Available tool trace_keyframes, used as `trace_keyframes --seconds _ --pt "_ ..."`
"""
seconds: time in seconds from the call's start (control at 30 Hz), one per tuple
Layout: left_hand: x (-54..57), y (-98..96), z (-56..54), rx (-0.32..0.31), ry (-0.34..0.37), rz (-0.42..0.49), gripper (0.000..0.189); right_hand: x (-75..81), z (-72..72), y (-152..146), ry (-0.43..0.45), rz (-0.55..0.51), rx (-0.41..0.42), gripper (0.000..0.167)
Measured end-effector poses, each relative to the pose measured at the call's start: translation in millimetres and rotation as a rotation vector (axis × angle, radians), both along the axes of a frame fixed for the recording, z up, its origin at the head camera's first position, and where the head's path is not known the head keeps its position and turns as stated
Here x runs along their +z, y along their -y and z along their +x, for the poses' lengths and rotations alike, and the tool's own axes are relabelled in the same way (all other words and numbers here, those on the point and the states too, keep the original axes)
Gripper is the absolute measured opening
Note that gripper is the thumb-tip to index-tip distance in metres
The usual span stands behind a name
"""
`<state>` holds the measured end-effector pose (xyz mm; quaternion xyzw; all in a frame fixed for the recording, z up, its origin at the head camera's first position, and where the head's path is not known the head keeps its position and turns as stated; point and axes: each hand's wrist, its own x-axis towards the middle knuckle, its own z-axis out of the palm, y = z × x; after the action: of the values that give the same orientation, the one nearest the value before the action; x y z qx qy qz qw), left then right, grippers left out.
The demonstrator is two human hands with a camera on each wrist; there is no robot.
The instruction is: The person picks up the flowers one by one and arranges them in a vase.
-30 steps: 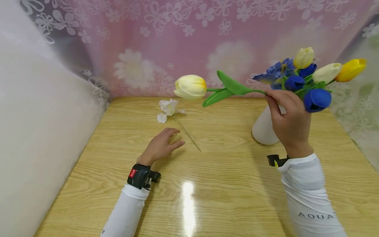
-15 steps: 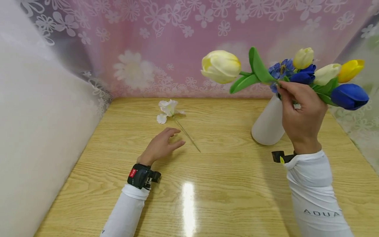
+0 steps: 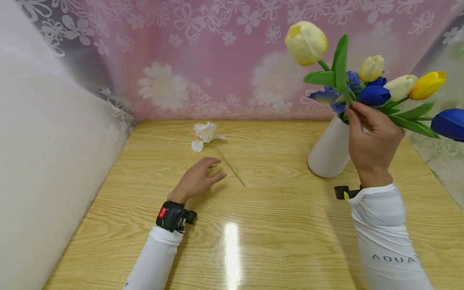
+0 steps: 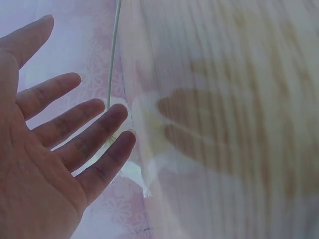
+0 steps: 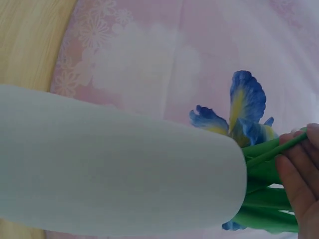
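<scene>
My right hand [image 3: 375, 145] pinches the green stem of a pale yellow tulip [image 3: 306, 43] between thumb and fingers, at the mouth of a white vase [image 3: 326, 151]. In the right wrist view that stem [image 5: 279, 150] slopes down into the vase mouth among other green stems. The vase bears a blue iris [image 5: 247, 99], blue tulips [image 3: 375, 95], cream tulips [image 3: 400, 87] and a yellow tulip [image 3: 429, 85]. My left hand [image 3: 195, 177] is over the table, fingers loosely bent and holding nothing, beside a white flower [image 3: 205, 132] with a thin stem lying there.
The wooden table [image 3: 275, 237] runs back to a pink flowered curtain [image 3: 224, 60]. A pale wall-like sheet [image 3: 47, 141] borders the left side, and a light patterned cloth [image 3: 442, 149] the right.
My right hand has moved right to the vase mouth, swinging the pale yellow tulip from nearly level to upright. One blue tulip has shifted outward to the right. My left hand stays put.
</scene>
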<state>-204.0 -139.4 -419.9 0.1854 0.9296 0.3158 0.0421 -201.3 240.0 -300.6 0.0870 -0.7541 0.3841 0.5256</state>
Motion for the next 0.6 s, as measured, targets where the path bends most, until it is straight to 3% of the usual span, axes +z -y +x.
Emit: trace_keyframes --seconds 0.23,0.47,0.6 --pt "-0.5 -1.6 -0.9 0.004 -0.002 -0.006 0.062 -7.4 0.4 -4.5 0.047 -0.084 -0.066 0.024" --pt "-1.3 -2.8 -2.4 0.0 -0.004 -0.016 0.06 -12.5 3.3 -6.0 0.111 -0.014 -0.274 0.032" --pt "-1.5 -3.9 -2.6 -0.003 -0.009 -0.02 0.059 -13.0 4.6 -8.3 0.186 0.029 -0.321 0.031"
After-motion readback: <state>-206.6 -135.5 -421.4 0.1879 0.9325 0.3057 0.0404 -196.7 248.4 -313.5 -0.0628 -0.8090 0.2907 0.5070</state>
